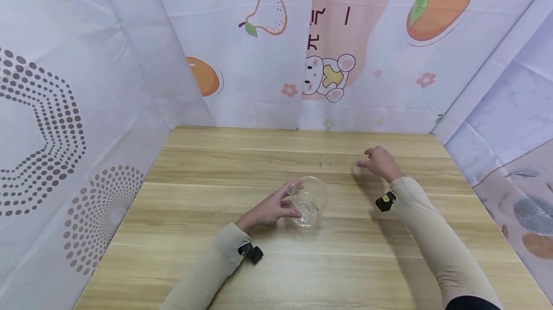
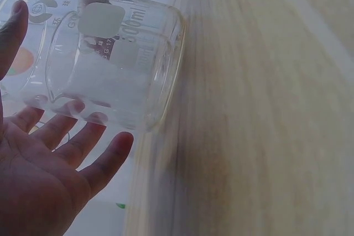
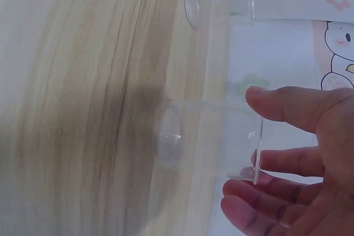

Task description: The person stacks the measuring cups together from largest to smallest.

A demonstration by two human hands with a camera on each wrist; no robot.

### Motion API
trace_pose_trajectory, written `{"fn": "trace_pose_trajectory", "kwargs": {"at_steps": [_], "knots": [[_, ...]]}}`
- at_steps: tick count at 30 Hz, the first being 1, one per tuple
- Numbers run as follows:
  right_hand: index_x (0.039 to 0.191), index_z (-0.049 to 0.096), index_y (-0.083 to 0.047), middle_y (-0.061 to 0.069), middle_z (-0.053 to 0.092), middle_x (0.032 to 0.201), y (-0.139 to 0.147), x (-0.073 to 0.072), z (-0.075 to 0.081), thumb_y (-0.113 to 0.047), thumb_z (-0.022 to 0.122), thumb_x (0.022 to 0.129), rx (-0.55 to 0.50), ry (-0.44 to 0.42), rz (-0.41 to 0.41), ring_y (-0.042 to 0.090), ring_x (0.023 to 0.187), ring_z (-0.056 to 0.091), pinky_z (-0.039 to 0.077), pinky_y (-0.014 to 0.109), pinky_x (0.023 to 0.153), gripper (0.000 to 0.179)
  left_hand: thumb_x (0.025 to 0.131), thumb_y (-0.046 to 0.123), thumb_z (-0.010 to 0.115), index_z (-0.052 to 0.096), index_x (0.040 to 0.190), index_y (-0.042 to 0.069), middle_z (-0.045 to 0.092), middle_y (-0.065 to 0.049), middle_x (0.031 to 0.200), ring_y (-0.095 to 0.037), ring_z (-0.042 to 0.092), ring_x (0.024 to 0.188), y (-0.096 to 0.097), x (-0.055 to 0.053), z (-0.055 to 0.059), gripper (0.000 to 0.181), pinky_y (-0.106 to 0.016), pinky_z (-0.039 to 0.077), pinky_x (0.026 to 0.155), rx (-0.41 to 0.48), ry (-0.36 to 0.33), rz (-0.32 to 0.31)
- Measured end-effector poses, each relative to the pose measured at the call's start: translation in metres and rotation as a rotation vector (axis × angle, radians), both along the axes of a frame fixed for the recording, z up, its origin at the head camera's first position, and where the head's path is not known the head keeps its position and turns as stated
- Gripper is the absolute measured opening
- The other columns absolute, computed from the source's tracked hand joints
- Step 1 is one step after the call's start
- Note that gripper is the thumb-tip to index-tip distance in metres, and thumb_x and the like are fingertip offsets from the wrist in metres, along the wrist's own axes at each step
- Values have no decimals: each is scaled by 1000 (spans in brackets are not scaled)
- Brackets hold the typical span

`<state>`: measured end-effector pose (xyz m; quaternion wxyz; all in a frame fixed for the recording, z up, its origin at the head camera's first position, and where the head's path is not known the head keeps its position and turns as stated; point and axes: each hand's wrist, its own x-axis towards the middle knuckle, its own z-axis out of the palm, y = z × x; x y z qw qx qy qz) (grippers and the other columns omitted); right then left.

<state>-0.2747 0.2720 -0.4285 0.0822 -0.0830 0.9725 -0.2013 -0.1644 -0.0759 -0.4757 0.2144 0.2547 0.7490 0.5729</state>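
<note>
A large clear glass beaker [image 1: 318, 203] with "ml" markings is at mid-table, a smaller glass vessel showing inside it. My left hand [image 1: 272, 208] holds its side, thumb in front and fingers behind. In the left wrist view, the fingertips of the left hand [image 2: 50, 164] lie along the glass of the large beaker [image 2: 110, 42]. Farther back on the right, my right hand [image 1: 381, 163] has its thumb and fingers at the rim of a small clear beaker [image 3: 215, 142]. That small beaker is faint in the head view.
Another small clear beaker [image 1: 326, 161] stands near the back of the wooden table [image 1: 207, 171], left of the right hand. Printed curtains [image 1: 259, 60] hang behind the table and along both sides.
</note>
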Motion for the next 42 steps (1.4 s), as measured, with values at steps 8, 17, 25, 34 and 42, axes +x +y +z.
{"fn": "trace_pose_trajectory", "kwargs": {"at_steps": [8,17,25,34,42], "knots": [[128,51,19,39,57,121,-3,3,4,-25,65,91,-8,-14,14,50,110,57,48,58,93,59,87,21,74,22,154,32,31,-8,159,-41,45,135,1,2,3,85,-50,41,110,-2,4,6],[128,51,18,39,57,118,-5,7,9,-26,67,90,7,15,44,49,108,57,48,58,92,60,87,19,74,22,154,30,31,-7,159,-38,42,137,1,1,2,86,-49,41,110,0,8,6],[128,51,17,38,57,117,-8,11,14,-25,66,90,12,41,59,48,105,57,48,58,90,59,87,19,74,22,154,29,32,-7,159,-35,38,141,1,1,0,86,-50,38,112,-2,12,9],[129,52,16,35,57,113,-13,18,23,-25,66,90,21,75,82,45,101,57,48,56,86,59,87,18,74,23,154,31,32,-7,158,-34,39,141,2,1,1,85,-50,40,111,0,13,10],[128,54,14,33,58,112,-22,22,34,-25,68,88,-2,114,95,42,97,58,48,54,83,58,87,18,74,22,155,28,31,-8,159,-36,51,130,1,0,-1,86,-44,47,105,11,4,2]]}}
